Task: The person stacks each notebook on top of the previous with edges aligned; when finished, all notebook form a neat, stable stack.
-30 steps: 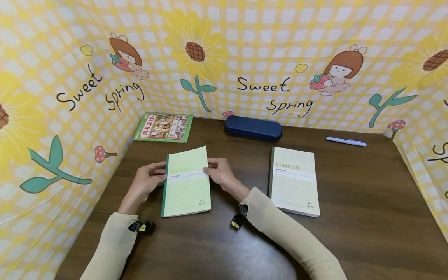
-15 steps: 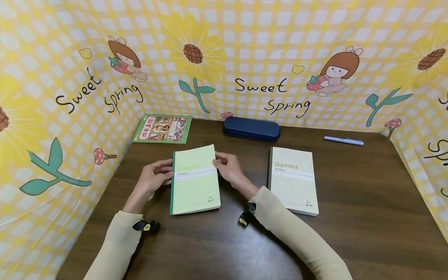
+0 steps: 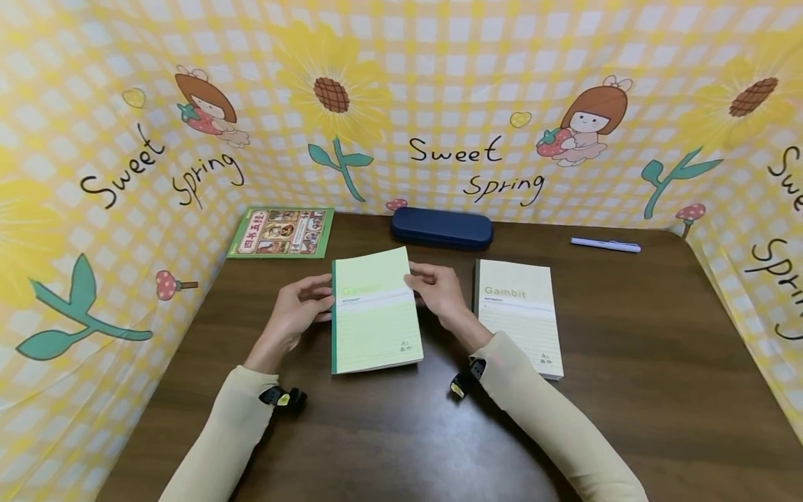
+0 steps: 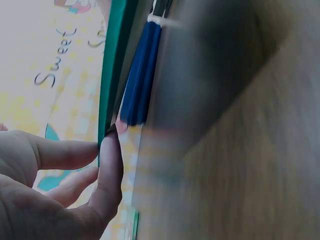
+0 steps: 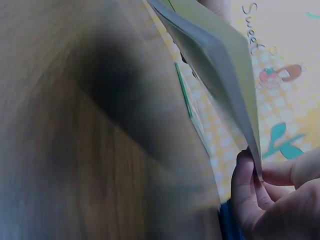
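Note:
Both hands hold a green-covered notebook (image 3: 376, 321) up off the table, its cover facing the head camera. My left hand (image 3: 293, 310) pinches the dark green spine (image 4: 114, 70) between thumb and fingers. On the opposite side, my right hand (image 3: 439, 293) pinches the page edge, thumb on the cover and fingers behind. In the right wrist view the pages (image 5: 220, 65) bow slightly, and a shadow falls on the table below. A second notebook (image 3: 517, 300), with a pale cover and dark spine, lies to the right, partly covered by the right forearm.
A dark blue case (image 3: 442, 228) lies at the table's back edge. Left of it is a green-bordered picture book (image 3: 282, 232); a light purple pen (image 3: 605, 245) lies at the back right. Yellow checked cloth (image 3: 414, 84) walls the brown table (image 3: 401, 446).
Both hands have carried the green notebook rightward and somewhat up in the head view, closer to the pale notebook. The grip stays the same; the head view has shifted slightly.

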{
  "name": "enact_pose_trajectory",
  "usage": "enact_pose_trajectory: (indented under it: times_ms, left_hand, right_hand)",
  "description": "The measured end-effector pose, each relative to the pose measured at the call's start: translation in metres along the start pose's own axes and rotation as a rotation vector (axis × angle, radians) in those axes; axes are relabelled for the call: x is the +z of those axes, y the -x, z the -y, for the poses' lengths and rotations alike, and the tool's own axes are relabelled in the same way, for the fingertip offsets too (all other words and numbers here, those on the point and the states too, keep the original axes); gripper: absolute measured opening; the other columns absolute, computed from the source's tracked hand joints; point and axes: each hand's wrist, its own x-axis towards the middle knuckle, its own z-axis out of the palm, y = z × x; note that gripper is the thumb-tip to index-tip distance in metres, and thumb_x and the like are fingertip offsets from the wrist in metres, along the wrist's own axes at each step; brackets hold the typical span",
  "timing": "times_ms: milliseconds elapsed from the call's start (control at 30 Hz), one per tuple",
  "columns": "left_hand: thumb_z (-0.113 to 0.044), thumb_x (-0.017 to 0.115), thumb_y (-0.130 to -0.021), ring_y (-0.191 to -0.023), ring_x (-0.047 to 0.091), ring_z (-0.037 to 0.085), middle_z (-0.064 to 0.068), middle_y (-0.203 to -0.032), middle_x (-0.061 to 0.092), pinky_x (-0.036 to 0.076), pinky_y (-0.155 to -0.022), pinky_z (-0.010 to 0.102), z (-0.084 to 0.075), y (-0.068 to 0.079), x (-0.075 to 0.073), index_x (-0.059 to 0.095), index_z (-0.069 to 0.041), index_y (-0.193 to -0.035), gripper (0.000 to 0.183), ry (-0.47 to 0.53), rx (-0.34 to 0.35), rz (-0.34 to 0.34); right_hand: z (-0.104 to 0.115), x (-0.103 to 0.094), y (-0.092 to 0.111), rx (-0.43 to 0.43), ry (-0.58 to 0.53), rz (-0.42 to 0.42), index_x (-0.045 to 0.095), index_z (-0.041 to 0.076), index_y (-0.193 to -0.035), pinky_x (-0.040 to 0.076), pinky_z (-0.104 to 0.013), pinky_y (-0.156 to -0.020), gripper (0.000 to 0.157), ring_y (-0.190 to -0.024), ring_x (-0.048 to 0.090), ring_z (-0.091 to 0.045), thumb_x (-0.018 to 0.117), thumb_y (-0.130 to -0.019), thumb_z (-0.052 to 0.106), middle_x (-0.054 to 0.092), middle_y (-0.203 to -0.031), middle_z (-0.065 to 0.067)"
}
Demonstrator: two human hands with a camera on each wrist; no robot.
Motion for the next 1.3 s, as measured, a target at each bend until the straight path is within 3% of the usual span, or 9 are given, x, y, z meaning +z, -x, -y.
enact_pose_trajectory:
  times_ms: [400, 633, 967, 1300]
  left_hand:
    - [0.0, 0.062, -0.102, -0.089, 0.071, 0.014, 0.026, -0.136, 0.057, 0.065, -0.078, 0.029, -0.019, -0.012, 0.049, 0.052, -0.006, -0.153, 0.052, 0.049, 0.032, 0.069]
    - [0.001, 0.062, -0.102, -0.08, 0.072, 0.013, 0.025, -0.135, 0.056, 0.065, -0.076, 0.031, -0.027, -0.017, 0.074, 0.053, -0.005, -0.151, 0.05, 0.081, 0.036, 0.106]
    - [0.001, 0.064, -0.101, -0.079, 0.071, 0.017, 0.024, -0.132, 0.058, 0.066, -0.076, 0.033, -0.034, -0.025, 0.106, 0.056, -0.007, -0.149, 0.049, 0.085, 0.037, 0.137]
    - [0.002, 0.065, -0.1, -0.076, 0.071, 0.017, 0.022, -0.127, 0.06, 0.066, -0.073, 0.033, -0.043, -0.032, 0.139, 0.058, -0.005, -0.147, 0.049, 0.123, 0.046, 0.174]
  right_hand:
    - [-0.001, -0.052, 0.009, -0.037, 0.043, -0.102, 0.07, 0.01, -0.137, 0.054, -0.023, -0.06, 0.036, -0.069, 0.065, -0.007, 0.07, -0.101, 0.018, 0.076, -0.119, -0.022]
    - [-0.002, -0.077, 0.015, -0.029, 0.079, -0.137, 0.068, 0.008, -0.138, 0.059, -0.02, -0.068, 0.037, -0.077, 0.068, -0.005, 0.068, -0.103, 0.017, 0.073, -0.123, -0.021]
    - [-0.011, -0.107, 0.025, -0.032, 0.147, -0.218, 0.073, 0.007, -0.131, 0.058, -0.021, -0.067, 0.034, -0.074, 0.068, -0.006, 0.072, -0.1, 0.02, 0.078, -0.113, -0.022]
    - [-0.015, -0.136, 0.033, 0.017, 0.195, -0.323, 0.078, 0.008, -0.123, 0.06, -0.02, -0.069, 0.03, -0.08, 0.07, -0.003, 0.076, -0.097, 0.026, 0.078, -0.117, -0.018]
